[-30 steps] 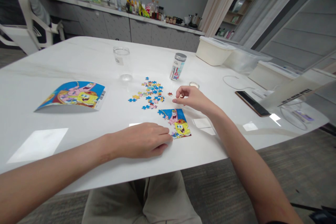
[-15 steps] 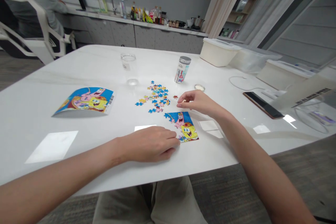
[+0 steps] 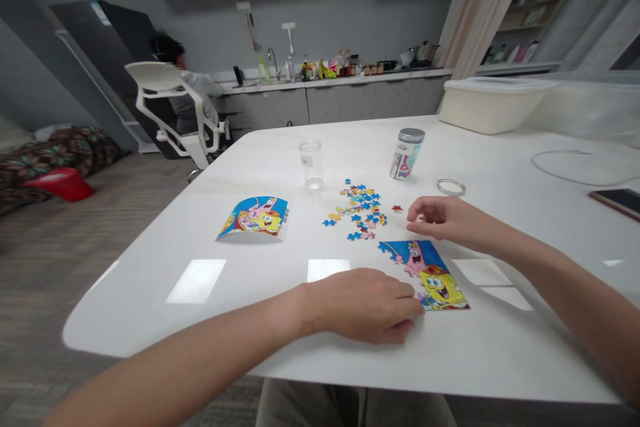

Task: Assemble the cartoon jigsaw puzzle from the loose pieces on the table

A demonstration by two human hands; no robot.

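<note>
On table: one part-built puzzle, one loose-piece pile.
Left hand: flat, fingers curled, touching puzzle edge.
Right hand: fingertips pinched narrow; held piece cannot be told.

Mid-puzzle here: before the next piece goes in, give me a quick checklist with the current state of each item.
1. Left hand steadying the assembled puzzle section: ok, fingertips at its left edge.
2. Right hand holding a piece: cannot tell, fingers curled, nothing visible between them.
3. Loose pieces within reach: ok, heaped just beyond the section.
4. Reference picture visible: ok, lying face up to the left.
5. Glass and jar clear of the hands: ok, both stand behind the pile.
</note>
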